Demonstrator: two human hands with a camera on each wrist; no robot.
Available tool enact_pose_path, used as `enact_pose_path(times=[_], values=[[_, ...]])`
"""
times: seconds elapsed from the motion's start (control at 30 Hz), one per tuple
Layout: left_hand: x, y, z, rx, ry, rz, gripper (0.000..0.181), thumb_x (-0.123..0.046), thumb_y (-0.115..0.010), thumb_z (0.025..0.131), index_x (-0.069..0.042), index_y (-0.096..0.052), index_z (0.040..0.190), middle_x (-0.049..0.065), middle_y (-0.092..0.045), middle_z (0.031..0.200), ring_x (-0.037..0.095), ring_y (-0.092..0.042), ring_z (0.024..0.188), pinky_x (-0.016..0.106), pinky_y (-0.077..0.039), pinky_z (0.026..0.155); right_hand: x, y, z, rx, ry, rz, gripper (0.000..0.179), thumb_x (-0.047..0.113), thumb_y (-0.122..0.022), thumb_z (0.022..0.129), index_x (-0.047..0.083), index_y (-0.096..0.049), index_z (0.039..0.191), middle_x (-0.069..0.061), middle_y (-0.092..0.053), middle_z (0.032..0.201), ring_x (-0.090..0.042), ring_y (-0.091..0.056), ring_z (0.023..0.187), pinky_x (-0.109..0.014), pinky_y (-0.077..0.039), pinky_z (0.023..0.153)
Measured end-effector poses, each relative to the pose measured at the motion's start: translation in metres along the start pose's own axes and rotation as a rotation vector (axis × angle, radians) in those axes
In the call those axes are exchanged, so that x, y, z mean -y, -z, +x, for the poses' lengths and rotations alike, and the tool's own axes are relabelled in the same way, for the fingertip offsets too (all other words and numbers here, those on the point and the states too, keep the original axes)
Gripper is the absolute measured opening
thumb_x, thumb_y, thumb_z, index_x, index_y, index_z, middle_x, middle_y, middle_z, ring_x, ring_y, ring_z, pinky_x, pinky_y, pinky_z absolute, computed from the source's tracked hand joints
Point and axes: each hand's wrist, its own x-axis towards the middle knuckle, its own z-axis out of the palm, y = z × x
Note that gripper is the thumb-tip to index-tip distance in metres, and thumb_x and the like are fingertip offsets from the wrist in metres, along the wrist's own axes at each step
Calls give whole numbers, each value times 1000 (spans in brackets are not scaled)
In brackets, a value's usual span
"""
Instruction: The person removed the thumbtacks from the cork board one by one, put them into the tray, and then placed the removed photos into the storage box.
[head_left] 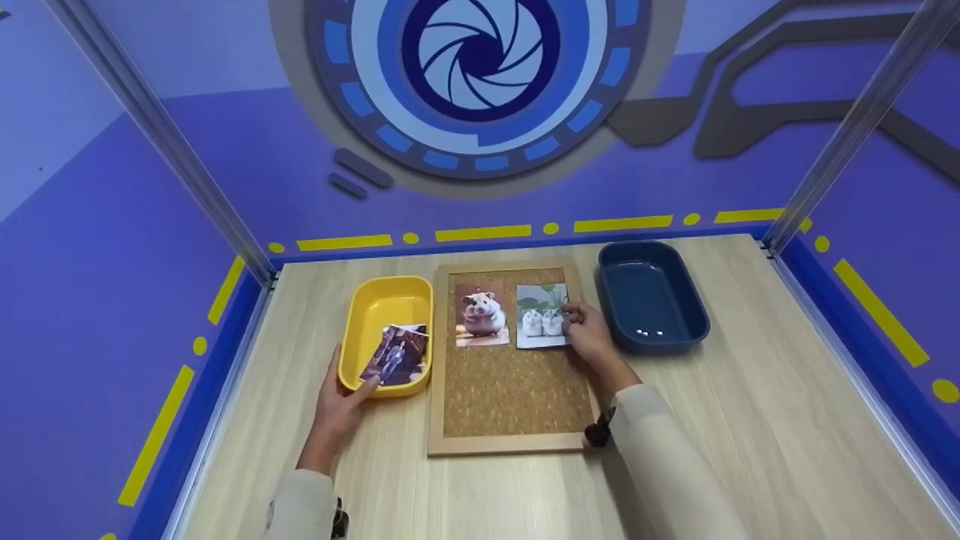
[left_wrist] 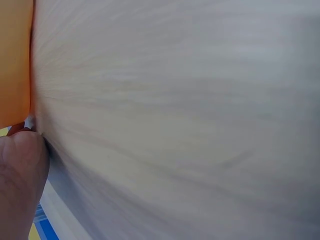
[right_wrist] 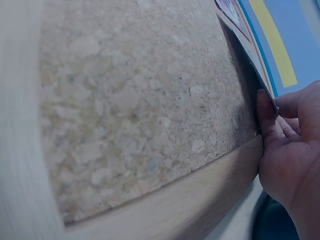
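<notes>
Pinching the right edge of a print of two white animals: right hand, thumb and finger closed on the card. The print lay at the upper right of a wood-framed cork board; its held edge, per the right wrist view, stood off the cork. Beside it, set apart, lay a hamster print. Left hand: gripped a yellow tray at its near left corner; loose photos lay within. Right of the board: a dark blue tray containing small white pieces, kind uncertain. Step, as judged: positioning the second print. Next move probably called for squaring it, pressing that edge flat, then releasing.
</notes>
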Motion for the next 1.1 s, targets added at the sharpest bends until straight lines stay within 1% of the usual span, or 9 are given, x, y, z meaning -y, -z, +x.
enact_pose_path(times=[0.17,0.3,0.5,0.6,0.7,0.87,0.93,1.03,1.1], values=[[-1,-2,-1,-2,2,7,104,-39,-73,102,-35,1,173,0,-6,184,29,-8,171,51,-12,140,-1,1,1,-8,-1,-1,40,-5,-52,93,-7,-65,131,-6,-59,97,-14,-53,85,-20,-44,67],[-1,-5,-1,-5,4,21,103,-38,-73,102,-35,1,173,1,-7,184,30,-10,171,51,-12,139,-2,3,1,4,-6,17,41,-7,-51,92,-8,-64,132,-6,-58,96,-14,-53,83,-21,-45,64],[-2,-3,-1,-7,20,33,103,-41,-74,101,-37,0,173,0,-9,184,29,-11,171,51,-13,139,0,3,-1,16,-29,18,42,-5,-51,95,-6,-63,135,-6,-58,102,-16,-54,91,-21,-46,69],[-2,-1,-2,-6,27,25,102,-44,-74,101,-37,-2,173,-1,-11,183,27,-13,170,51,-14,139,1,3,-3,5,-42,4,42,-3,-52,96,-4,-64,136,-7,-61,105,-15,-55,95,-20,-46,73],[-3,0,-3,-1,25,22,101,-44,-73,101,-36,-2,173,-1,-12,183,26,-14,170,51,-14,139,2,1,-5,-15,-58,18,42,-2,-54,96,-3,-66,137,-5,-62,103,-14,-55,94,-19,-45,75],[-2,0,-2,-4,24,20,101,-43,-73,101,-36,-4,173,-1,-13,183,26,-15,170,51,-14,140,5,0,-9,-36,-78,95,44,-4,-54,94,-7,-64,137,-1,-60,97,-11,-54,85,-18,-45,68],[-1,0,-2,-8,23,16,100,-43,-73,101,-37,-4,173,-2,-14,183,26,-15,170,51,-14,139,8,-1,-10,-56,-73,134,44,-6,-53,94,-9,-63,137,-1,-58,96,-11,-53,84,-17,-43,65],[-1,-1,-2,-11,23,9,98,-43,-72,102,-39,-5,173,-3,-14,183,25,-15,170,50,-15,139,14,-4,-12,-96,-63,177,44,-6,-54,93,-8,-63,136,1,-57,95,-9,-52,84,-16,-42,65],[-1,-1,-3,-9,31,12,98,-43,-72,102,-40,-4,172,-4,-13,183,25,-14,170,50,-14,140,17,-9,-13,-109,-55,216,43,-7,-54,92,-9,-64,134,-1,-58,94,-10,-52,83,-16,-41,65]])
